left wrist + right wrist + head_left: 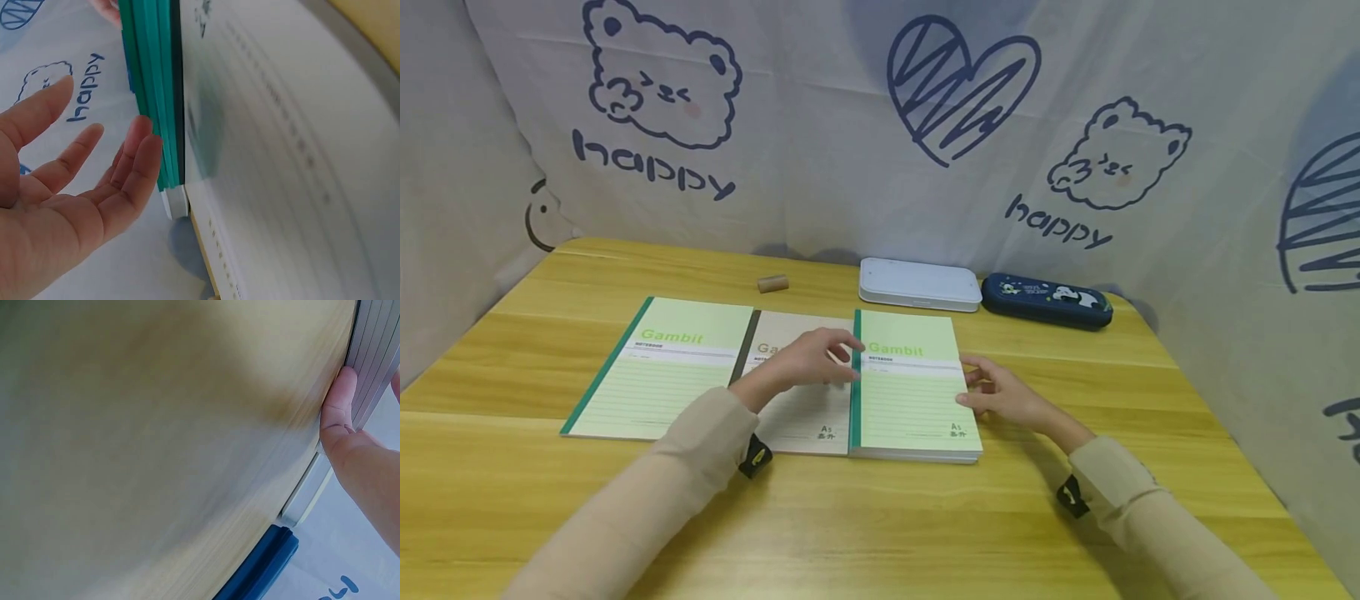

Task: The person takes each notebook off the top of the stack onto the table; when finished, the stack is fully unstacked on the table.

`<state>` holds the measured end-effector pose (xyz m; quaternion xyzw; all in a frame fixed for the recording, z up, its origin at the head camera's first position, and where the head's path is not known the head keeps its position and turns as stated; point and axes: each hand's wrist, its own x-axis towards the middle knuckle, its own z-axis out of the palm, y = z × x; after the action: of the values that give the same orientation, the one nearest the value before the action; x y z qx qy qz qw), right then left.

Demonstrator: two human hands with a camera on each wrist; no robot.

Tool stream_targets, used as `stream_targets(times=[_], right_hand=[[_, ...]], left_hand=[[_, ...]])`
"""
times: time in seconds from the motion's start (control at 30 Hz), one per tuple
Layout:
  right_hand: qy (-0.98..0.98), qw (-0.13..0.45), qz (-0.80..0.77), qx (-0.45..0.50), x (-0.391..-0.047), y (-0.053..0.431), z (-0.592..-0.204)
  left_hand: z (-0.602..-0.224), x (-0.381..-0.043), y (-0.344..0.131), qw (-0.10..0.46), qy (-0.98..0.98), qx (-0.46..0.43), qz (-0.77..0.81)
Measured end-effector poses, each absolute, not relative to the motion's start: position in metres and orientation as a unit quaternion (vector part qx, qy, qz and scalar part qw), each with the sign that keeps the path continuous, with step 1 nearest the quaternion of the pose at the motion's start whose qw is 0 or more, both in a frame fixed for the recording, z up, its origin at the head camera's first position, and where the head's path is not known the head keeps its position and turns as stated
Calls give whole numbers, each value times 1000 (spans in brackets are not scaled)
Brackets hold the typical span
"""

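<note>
A stack of notebooks with a pale green Gambit cover on top (910,408) lies right of centre. My left hand (808,360) is over the grey-covered notebook (797,421), its fingertips at the stack's left side. In the left wrist view those relaxed fingers (140,162) come right up to the green spines (150,75). Along the stack's right side is my right hand (1007,396), thumb and fingers against the edge. The right wrist view shows a fingertip (344,384) at the page edges (375,350). Another pale green notebook (617,400) lies at the left.
Behind the notebooks are a small brown cylinder (772,283), a white flat case (919,285) and a dark blue panda pencil case (1045,302). A printed curtain (820,125) hangs along the back of the wooden table (820,525).
</note>
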<state>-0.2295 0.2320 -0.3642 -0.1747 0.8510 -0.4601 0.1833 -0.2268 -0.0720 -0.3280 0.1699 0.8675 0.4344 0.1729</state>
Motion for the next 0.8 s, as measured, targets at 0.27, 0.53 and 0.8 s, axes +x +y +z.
stream_targets(times=[0.27, 0.53, 0.8], right_hand=[[852, 185, -459, -170, -230, 232, -364], [850, 189, -462, -169, -230, 234, -364], [850, 188, -461, -171, -229, 233, -364]], left_hand=[[-331, -225, -60, 179, 892, 167, 379], [-335, -227, -53, 193, 900, 156, 357], [-340, -228, -47, 186, 906, 164, 342]])
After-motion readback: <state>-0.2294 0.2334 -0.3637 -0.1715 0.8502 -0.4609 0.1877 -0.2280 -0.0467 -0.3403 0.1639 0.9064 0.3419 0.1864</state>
